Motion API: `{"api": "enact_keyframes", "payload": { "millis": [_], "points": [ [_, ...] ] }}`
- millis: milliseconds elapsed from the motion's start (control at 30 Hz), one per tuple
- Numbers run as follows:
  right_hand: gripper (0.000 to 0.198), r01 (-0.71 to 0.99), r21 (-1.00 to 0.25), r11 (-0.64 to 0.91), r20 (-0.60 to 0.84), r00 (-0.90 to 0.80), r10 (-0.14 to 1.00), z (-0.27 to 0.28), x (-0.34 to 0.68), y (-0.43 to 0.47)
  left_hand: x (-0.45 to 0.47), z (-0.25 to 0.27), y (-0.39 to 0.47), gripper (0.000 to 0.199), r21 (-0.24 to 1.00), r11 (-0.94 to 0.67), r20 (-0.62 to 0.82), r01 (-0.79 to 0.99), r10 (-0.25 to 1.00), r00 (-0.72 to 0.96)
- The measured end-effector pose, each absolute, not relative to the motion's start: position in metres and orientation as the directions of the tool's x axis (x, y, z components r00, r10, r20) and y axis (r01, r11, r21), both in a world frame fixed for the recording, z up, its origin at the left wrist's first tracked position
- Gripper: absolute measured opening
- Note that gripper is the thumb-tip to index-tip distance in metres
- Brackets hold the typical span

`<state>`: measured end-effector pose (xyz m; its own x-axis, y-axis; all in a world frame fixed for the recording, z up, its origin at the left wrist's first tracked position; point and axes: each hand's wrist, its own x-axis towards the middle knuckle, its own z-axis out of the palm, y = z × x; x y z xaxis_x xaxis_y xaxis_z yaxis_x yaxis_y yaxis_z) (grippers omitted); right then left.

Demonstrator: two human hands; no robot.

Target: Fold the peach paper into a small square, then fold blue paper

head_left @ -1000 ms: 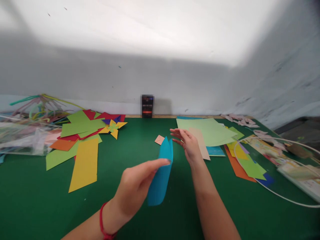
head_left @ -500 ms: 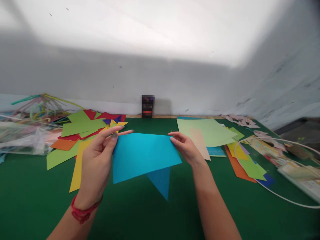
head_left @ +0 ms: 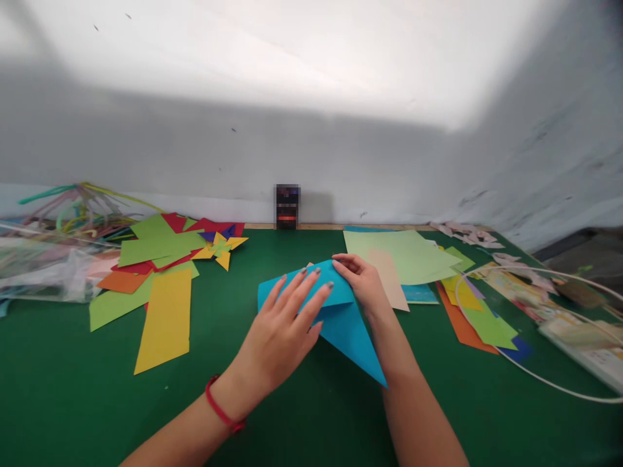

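Note:
A folded sheet of blue paper [head_left: 357,344] is between my two hands over the green table, one long pointed flap slanting down to the right. My right hand [head_left: 361,277] pinches its upper right corner between thumb and fingers. Across the front of the paper lies my left hand [head_left: 285,344], its fingers stretched out and somewhat spread, palm side against the sheet. This hand covers the paper's lower left part. A red string bracelet [head_left: 224,408] circles my left wrist.
Green, red and yellow paper [head_left: 165,311] lies to the left, near a paper star [head_left: 221,248]. Pale green sheets [head_left: 403,256] and coloured strips [head_left: 479,311] are on the right. A white cable [head_left: 549,388] loops there. A blurred dark box [head_left: 287,207] stands by the wall.
My left hand has left the paper's left edge and moved right, flattening over its front. The paper has turned, its flap now pointing lower right. My right hand has stayed at the corner.

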<state>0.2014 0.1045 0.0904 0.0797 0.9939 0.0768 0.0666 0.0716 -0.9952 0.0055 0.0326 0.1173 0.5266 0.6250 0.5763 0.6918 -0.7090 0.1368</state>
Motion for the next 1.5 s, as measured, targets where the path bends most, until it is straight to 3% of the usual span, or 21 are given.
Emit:
{"api": "enact_keyframes", "payload": {
  "millis": [100,200,367,533,633,800,933,1033,1167,1333,1433,1500],
  "points": [
    [0.027,0.041,-0.997,0.060,0.062,0.040,0.997,0.091,0.199,0.104,0.015,0.104,0.039,0.055,0.005,-0.669,0.432,0.743,0.672,0.602],
    [0.026,0.019,-0.999,0.035,0.035,-0.010,0.999,0.093,0.196,0.102,0.010,0.099,0.045,0.058,-0.038,-0.648,0.365,0.760,0.699,0.614],
    [0.028,-0.017,-0.999,0.031,0.031,-0.046,0.998,0.092,0.193,0.101,0.005,0.103,0.048,0.060,0.021,-0.664,0.305,0.747,0.716,0.628],
    [0.032,-0.009,-1.000,0.015,0.016,-0.043,0.999,0.092,0.192,0.100,0.001,0.100,0.052,0.056,0.062,-0.622,0.352,0.780,0.745,0.566],
    [0.039,0.056,-0.998,-0.012,-0.017,-0.076,0.997,0.099,0.191,0.098,-0.010,0.098,0.055,0.044,0.099,-0.613,0.315,0.784,0.766,0.560],
    [0.047,0.246,-0.968,-0.038,-0.094,-0.220,0.971,0.114,0.200,0.090,-0.024,0.111,0.054,0.036,0.129,-0.465,0.182,0.876,0.880,0.440],
    [0.048,0.396,-0.918,0.003,-0.156,-0.369,0.916,0.122,0.220,0.082,-0.029,0.122,0.054,0.031,0.218,-0.374,0.188,0.901,0.923,0.337],
    [0.055,0.412,-0.911,0.014,-0.187,-0.444,0.876,0.123,0.236,0.078,-0.035,0.126,0.058,0.033,0.325,-0.295,0.178,0.898,0.952,0.248],
    [0.051,0.486,-0.871,0.067,-0.191,-0.461,0.867,0.115,0.246,0.077,-0.047,0.126,0.067,0.033,0.443,-0.211,0.130,0.871,0.977,0.171],
    [0.038,0.614,-0.782,0.105,-0.192,-0.398,0.897,0.098,0.247,0.084,-0.053,0.115,0.075,0.038,0.555,-0.248,0.078,0.794,0.966,0.246],
    [0.033,0.632,-0.769,0.097,-0.160,-0.338,0.927,0.084,0.247,0.093,-0.045,0.102,0.074,0.052,0.442,-0.190,-0.019,0.877,0.975,0.221],
    [0.031,0.652,-0.755,0.074,-0.181,-0.315,0.932,0.073,0.247,0.100,-0.034,0.091,0.070,0.055,0.271,-0.170,0.038,0.947,0.985,0.166]
  ]
}}
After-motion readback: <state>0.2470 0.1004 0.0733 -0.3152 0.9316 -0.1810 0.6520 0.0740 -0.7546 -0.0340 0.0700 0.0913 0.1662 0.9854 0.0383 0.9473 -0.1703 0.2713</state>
